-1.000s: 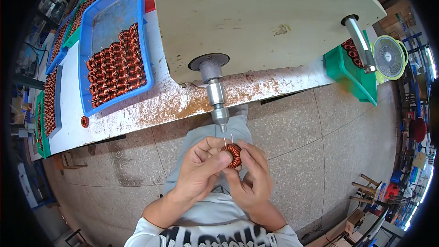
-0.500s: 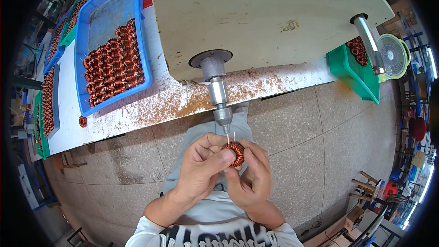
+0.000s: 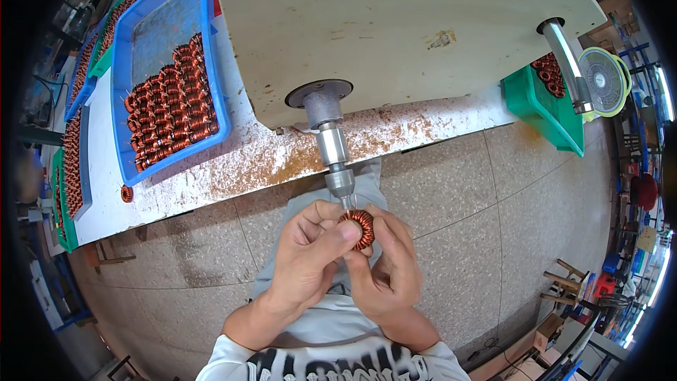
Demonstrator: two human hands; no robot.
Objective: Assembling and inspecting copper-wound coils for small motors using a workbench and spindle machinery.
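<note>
Both hands pinched one copper-wound toroid coil (image 3: 357,228) between them: left hand (image 3: 308,257) with thumb and forefinger closed over its left face, right hand (image 3: 386,268) curled shut round its right side and underside. Coil sat at the fingertips, leads pointing up into the tip of the steel spindle tool (image 3: 334,155) just above the fingers. Step in hand looked like dressing the leads at the spindle. Next move probably needs a steady grip and leads kept lined up. Blue tray of coils (image 3: 171,107) well off left of the fingers.
</note>
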